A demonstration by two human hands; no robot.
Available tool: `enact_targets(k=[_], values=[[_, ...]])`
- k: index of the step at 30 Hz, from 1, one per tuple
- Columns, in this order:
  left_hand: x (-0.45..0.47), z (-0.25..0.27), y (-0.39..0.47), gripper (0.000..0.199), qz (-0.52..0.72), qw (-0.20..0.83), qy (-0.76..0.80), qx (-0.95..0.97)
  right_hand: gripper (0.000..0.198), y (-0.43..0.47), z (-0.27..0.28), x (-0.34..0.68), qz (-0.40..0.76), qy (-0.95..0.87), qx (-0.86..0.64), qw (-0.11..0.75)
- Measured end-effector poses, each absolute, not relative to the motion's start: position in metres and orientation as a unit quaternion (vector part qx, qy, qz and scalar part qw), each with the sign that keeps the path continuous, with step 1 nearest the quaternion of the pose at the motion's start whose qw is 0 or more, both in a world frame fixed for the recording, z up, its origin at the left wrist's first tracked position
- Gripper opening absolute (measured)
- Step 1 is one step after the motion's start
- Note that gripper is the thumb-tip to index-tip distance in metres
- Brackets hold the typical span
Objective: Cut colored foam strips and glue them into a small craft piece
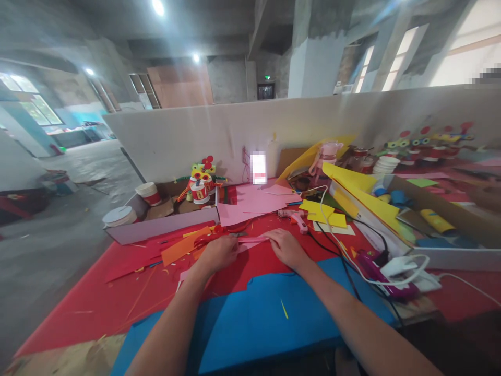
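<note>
My left hand [221, 253] and my right hand [287, 248] are both closed on a narrow piece of pink paper [251, 241], one at each end. The paper is stretched level between them, above the red table cover [258, 263]. Something red with a dark tip lies right behind my left hand, partly hidden, and I cannot make out its kind. To the left are an orange paper sheet [182, 248] and red paper scraps. A pink glue gun [296, 216] rests just beyond my right hand, beside yellow paper pieces [332, 219].
A blue sheet [266, 313] covers the near edge under my forearms. Large pink sheets [254, 203] lie at the back. A box at left [168, 227] holds paper-cup figures [201, 185]. Cables and a purple power strip [387, 282] are at right, beside a box of coloured tubes [438, 222].
</note>
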State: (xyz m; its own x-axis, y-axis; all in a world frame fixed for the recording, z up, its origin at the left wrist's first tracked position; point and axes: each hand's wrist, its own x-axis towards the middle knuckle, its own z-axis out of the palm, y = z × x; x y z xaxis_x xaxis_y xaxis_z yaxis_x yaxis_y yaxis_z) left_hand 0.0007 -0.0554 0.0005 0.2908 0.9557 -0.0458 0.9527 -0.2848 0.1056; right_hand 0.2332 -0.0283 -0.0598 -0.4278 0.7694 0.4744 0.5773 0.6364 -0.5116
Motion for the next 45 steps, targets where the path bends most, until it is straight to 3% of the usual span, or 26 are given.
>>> enact_targets(k=[7, 11, 14, 17, 21, 25, 29, 33, 37, 45], values=[[0.014, -0.015, -0.053, 0.024, 0.027, -0.004, 0.557, 0.83, 0.029, -0.027, -0.064, 0.229, 0.119, -0.823, -0.384, 0.4], [0.02, -0.019, -0.054, 0.019, 0.083, 0.022, 0.518, 0.851, 0.029, -0.032, -0.061, 0.227, 0.087, -0.867, -0.343, 0.351], [0.015, -0.019, -0.05, 0.017, 0.148, 0.049, 0.516, 0.842, 0.016, -0.032, -0.063, 0.228, 0.076, -0.884, -0.334, 0.316], [0.001, -0.016, -0.044, 0.017, 0.185, 0.015, 0.573, 0.798, 0.015, -0.03, -0.066, 0.229, 0.075, -0.883, -0.349, 0.306], [-0.011, -0.016, -0.04, 0.018, 0.181, -0.018, 0.612, 0.769, 0.016, -0.03, -0.068, 0.229, 0.069, -0.883, -0.351, 0.303], [-0.005, -0.027, -0.037, 0.02, 0.179, 0.008, 0.535, 0.826, 0.016, -0.031, -0.066, 0.228, 0.074, -0.886, -0.353, 0.291], [0.008, -0.031, -0.037, 0.019, 0.108, -0.029, 0.5, 0.859, 0.015, -0.032, -0.065, 0.228, 0.064, -0.884, -0.369, 0.282], [0.01, -0.014, -0.042, 0.023, 0.057, -0.082, 0.518, 0.85, 0.015, -0.034, -0.064, 0.229, 0.041, -0.876, -0.376, 0.299], [-0.019, 0.018, -0.049, 0.021, 0.083, -0.129, 0.576, 0.803, 0.016, -0.035, -0.061, 0.23, 0.046, -0.866, -0.384, 0.318], [-0.088, 0.049, -0.055, 0.024, 0.053, -0.171, 0.689, 0.702, 0.014, -0.034, -0.059, 0.23, 0.09, -0.873, -0.399, 0.267]])
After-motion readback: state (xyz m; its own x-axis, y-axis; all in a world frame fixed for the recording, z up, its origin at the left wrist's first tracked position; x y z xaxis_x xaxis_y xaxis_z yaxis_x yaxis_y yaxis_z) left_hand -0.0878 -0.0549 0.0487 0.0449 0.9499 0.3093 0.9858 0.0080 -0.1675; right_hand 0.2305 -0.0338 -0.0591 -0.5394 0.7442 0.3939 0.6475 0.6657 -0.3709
